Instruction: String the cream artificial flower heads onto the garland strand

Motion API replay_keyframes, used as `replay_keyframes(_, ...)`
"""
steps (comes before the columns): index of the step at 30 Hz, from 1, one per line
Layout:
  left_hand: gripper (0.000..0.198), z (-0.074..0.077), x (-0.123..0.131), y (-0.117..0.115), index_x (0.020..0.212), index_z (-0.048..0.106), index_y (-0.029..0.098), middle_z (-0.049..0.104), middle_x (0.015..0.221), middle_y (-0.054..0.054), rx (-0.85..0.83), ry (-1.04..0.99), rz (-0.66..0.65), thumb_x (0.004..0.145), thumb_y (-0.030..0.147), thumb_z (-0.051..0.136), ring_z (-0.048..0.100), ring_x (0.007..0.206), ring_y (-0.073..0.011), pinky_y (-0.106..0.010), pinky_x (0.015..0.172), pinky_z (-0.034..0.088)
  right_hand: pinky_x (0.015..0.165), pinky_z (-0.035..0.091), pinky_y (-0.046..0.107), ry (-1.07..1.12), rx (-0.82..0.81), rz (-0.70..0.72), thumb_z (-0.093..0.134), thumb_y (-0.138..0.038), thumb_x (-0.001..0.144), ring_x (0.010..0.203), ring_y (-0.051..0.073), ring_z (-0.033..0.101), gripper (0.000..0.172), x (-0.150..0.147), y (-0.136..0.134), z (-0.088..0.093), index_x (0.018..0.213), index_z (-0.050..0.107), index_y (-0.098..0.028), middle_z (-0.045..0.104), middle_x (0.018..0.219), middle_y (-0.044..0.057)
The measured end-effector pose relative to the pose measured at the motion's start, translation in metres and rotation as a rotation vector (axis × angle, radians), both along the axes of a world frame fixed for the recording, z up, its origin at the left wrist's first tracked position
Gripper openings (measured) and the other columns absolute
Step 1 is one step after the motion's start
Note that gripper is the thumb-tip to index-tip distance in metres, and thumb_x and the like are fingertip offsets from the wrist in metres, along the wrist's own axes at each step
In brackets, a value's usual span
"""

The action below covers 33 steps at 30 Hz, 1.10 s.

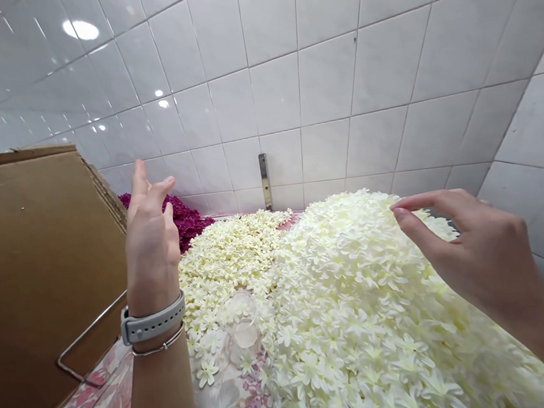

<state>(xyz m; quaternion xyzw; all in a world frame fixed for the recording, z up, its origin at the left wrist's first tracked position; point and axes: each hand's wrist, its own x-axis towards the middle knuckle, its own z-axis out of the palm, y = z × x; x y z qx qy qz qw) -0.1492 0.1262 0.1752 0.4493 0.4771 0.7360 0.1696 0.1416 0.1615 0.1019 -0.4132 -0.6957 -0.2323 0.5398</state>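
Observation:
My left hand is raised in front of the tiled wall, its fingers apart and nothing visible in it. A grey watch band and a thin bracelet circle that wrist. On the other side, my right hand hovers at the edge of a large heap of white artificial flowers. Its thumb and index fingertips meet in a pinch; anything between them is too small to make out. Smaller cream flower heads lie spread between the hands. A clear plastic cup rests among them on the floral tablecloth.
To the left stands a large cardboard box with a bent metal wire frame against it. Dark magenta flowers are piled behind my left hand. A metal strip is fixed to the white tiled wall.

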Motion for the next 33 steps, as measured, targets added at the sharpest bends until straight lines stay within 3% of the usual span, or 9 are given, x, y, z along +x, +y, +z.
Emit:
replay_keyframes(8, 0.072, -0.002, 0.003, 0.007, 0.143, 0.019, 0.029, 0.006, 0.153, 0.007, -0.057, 0.032, -0.013, 0.079, 0.023, 0.051, 0.001, 0.14, -0.0148, -0.036, 0.113, 0.011, 0.057, 0.039, 0.029, -0.029, 0.022, -0.035, 0.043, -0.033, 0.085, 0.034, 0.01, 0.039, 0.026, 0.002, -0.001, 0.0, 0.068, 0.057, -0.018, 0.067, 0.067, 0.001)
replay_keyframes(18, 0.073, 0.0, 0.005, 0.006, 0.143, 0.015, 0.031, 0.003, 0.153, 0.008, -0.059, 0.01, -0.022, 0.08, 0.02, 0.049, 0.0, 0.139, -0.0142, -0.033, 0.113, 0.011, 0.058, 0.04, 0.029, -0.037, 0.031, -0.057, 0.043, -0.034, 0.085, 0.051, 0.015, 0.054, 0.026, 0.006, 0.001, 0.001, 0.07, 0.058, -0.019, 0.068, 0.068, 0.002)
replay_keyframes(24, 0.082, 0.0, 0.007, 0.008, 0.144, 0.003, 0.027, -0.009, 0.152, 0.008, -0.057, -0.022, -0.018, 0.079, 0.017, 0.051, -0.002, 0.14, -0.0137, -0.033, 0.113, 0.006, 0.054, 0.037, 0.029, -0.019, 0.019, -0.071, 0.044, -0.035, 0.084, 0.035, 0.011, 0.038, 0.026, 0.006, 0.001, 0.002, 0.069, 0.059, -0.02, 0.067, 0.068, 0.001)
replay_keyframes(27, 0.083, 0.0, 0.006, 0.009, 0.145, 0.002, 0.025, -0.01, 0.152, 0.006, -0.047, -0.02, 0.004, 0.079, 0.017, 0.051, -0.001, 0.14, -0.0131, -0.031, 0.112, 0.008, 0.054, 0.037, 0.029, -0.009, 0.002, -0.06, 0.045, -0.035, 0.084, 0.034, 0.01, 0.036, 0.025, 0.006, 0.002, 0.002, 0.069, 0.059, -0.02, 0.066, 0.066, 0.0)
replay_keyframes(29, 0.084, -0.001, 0.003, 0.01, 0.145, 0.003, 0.02, 0.0, 0.154, -0.001, -0.024, 0.018, 0.062, 0.078, 0.019, 0.054, 0.008, 0.14, -0.0128, -0.028, 0.112, 0.014, 0.055, 0.038, 0.029, -0.006, 0.003, -0.054, 0.045, -0.035, 0.083, 0.037, 0.011, 0.041, 0.024, 0.006, 0.002, 0.002, 0.069, 0.059, -0.021, 0.066, 0.066, 0.0)
replay_keyframes(31, 0.08, -0.003, 0.0, 0.012, 0.144, 0.014, 0.014, 0.035, 0.145, -0.01, -0.02, 0.105, 0.154, 0.078, 0.025, 0.057, 0.028, 0.135, -0.0152, -0.029, 0.109, 0.023, 0.056, 0.038, 0.029, -0.007, 0.008, -0.056, 0.046, -0.035, 0.082, 0.04, 0.012, 0.045, 0.024, 0.006, 0.001, 0.002, 0.069, 0.059, -0.02, 0.066, 0.067, 0.0)
replay_keyframes(33, 0.067, -0.005, -0.001, 0.015, 0.138, 0.035, 0.011, 0.069, 0.107, -0.011, -0.06, 0.2, 0.229, 0.078, 0.034, 0.057, 0.05, 0.119, -0.0198, -0.033, 0.104, 0.032, 0.056, 0.039, 0.03, -0.008, 0.005, -0.062, 0.045, -0.035, 0.082, 0.04, 0.013, 0.046, 0.024, 0.005, 0.001, 0.001, 0.069, 0.059, -0.02, 0.067, 0.068, 0.001)
